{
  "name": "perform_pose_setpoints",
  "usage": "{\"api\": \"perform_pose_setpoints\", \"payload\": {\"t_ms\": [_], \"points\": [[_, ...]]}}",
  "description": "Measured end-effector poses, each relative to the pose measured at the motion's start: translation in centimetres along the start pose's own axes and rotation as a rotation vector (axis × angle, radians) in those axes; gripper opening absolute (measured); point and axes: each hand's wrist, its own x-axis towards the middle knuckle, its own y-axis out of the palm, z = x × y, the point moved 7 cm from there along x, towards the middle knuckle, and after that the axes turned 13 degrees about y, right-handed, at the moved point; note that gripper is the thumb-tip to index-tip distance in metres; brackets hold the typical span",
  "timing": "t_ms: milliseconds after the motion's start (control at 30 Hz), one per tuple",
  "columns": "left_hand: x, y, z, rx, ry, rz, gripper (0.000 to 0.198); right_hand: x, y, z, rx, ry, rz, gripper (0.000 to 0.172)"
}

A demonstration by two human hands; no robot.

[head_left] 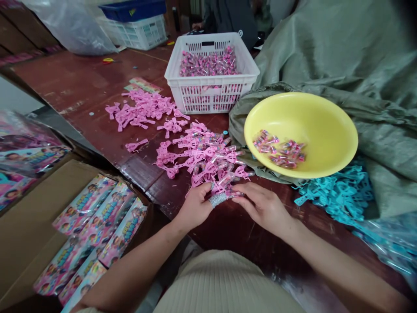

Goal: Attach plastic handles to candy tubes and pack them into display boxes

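My left hand [196,205], with bluish-grey wrapping on some fingers, grips a pink plastic piece [220,187] at the near edge of a pile. In my right hand [260,203], thumb and fingers pinch a small clear tube [235,194] with pink in it, which meets the pink piece. Just beyond both hands lies the pile of pink plastic pieces [198,152], several with clear tubes on them. More pink pieces [143,106] lie farther left. A yellow basin [325,130] at the right holds small pink-and-clear tubes [286,152].
A white basket [215,82] full of small pink-and-clear items stands behind the pile. Teal pieces [342,195] lie under the basin's right side. An open carton [32,230] with printed boxes is at the lower left. Yellow scissors [109,60] lie far back. A person [228,21] is beyond the table.
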Motion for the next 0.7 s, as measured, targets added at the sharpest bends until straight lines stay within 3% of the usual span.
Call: {"api": "perform_pose_setpoints", "payload": {"t_ms": [100, 167, 267, 333, 433, 467, 500, 567, 633, 700], "points": [[-0.1, 0.2, -0.3, 0.001, 0.021, 0.03, 0.024, -0.1, 0.4, -0.4, 0.068, 0.088, 0.026, 0.023], [-0.1, 0.1, -0.8, 0.114, 0.086, 0.068, 0.023, -0.2, 1.3, -1.7, 0.196, 0.27, 0.178, 0.026], [0.3, 0.1, -2.0, 0.331, 0.244, 0.144, 0.025, -1.0, 3.0, -3.9, 0.387, 0.609, 0.476, 0.047], [0.9, 0.0, -2.6, 0.361, 0.282, 0.185, 0.024, -1.0, 2.6, -4.4, 0.433, 0.684, 0.515, 0.054], [1.8, 0.2, -2.9, 0.277, 0.219, 0.257, 0.012, 0.3, -0.2, -3.6, 0.354, 0.519, 0.318, 0.045], [1.9, 0.3, -3.0, 0.255, 0.203, 0.281, 0.012, 0.7, -1.1, -3.0, 0.297, 0.431, 0.255, 0.05], [2.0, 0.5, -3.0, 0.247, 0.195, 0.3, 0.013, 0.9, -1.8, -2.4, 0.236, 0.341, 0.212, 0.054], [2.0, 0.8, -3.0, 0.27, 0.199, 0.308, 0.012, 1.0, -2.3, -1.2, 0.13, 0.204, 0.174, 0.046], [1.6, 1.0, -2.7, 0.333, 0.219, 0.282, 0.014, 0.9, -2.2, -0.9, 0.061, 0.185, 0.133, 0.028], [1.2, 1.0, -2.4, 0.423, 0.254, 0.25, 0.017, 1.0, -1.9, -1.2, -0.007, 0.23, 0.087, 0.025]]}}
